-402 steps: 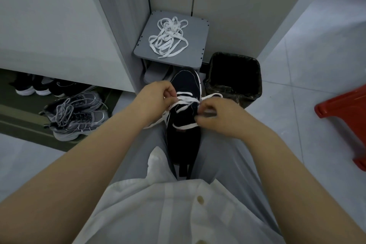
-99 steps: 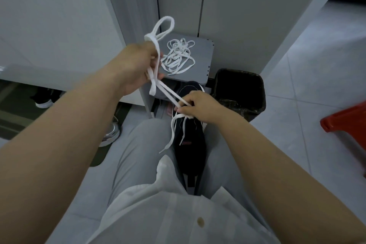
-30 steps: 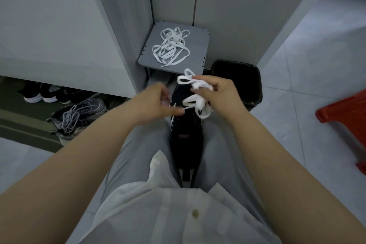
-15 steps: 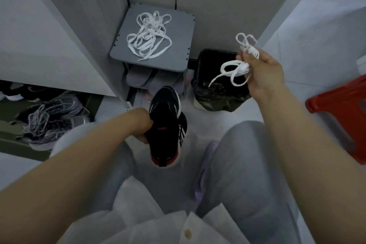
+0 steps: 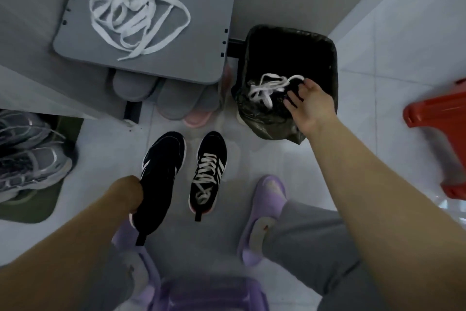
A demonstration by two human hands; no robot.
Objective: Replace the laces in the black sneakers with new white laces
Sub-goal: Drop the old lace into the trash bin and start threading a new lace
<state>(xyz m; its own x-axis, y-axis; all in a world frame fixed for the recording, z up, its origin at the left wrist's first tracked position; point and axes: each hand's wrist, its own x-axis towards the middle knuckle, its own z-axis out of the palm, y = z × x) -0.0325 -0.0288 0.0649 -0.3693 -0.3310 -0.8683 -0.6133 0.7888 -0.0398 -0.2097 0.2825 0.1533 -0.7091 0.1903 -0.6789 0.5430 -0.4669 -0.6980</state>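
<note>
In the head view, your right hand [image 5: 311, 106] is over the bin [image 5: 332, 58]. Its fingers [image 5: 292, 98] are spread and straight, and they pinch nothing. The old lace [image 5: 268, 86] is in the mouth of the bin, just beside your fingertips. I cannot tell if it touches them.

Your left hand [image 5: 127, 193] holds the bare shoe [image 5: 161, 172] by its side, above the floor. Its fingers are hidden behind the shoe, so I cannot tell how they curl. The laced shoe [image 5: 208, 174] sits on the floor just beside it.

The new laces [image 5: 136, 8] lie in a loose heap on the grey tabletop [image 5: 201, 40], well apart from both hands.

I think the laces are very light, soft and floppy. They look tangled, so a big grab would likely lift the whole heap. Look for one stiff tip and pinch it with your thumb and one finger, then pull slowly so one lace slides free.

The shoe looks light, with soft cloth on top and a firmer sole. Hold it round the middle or the heel so the lace holes face you.
</note>
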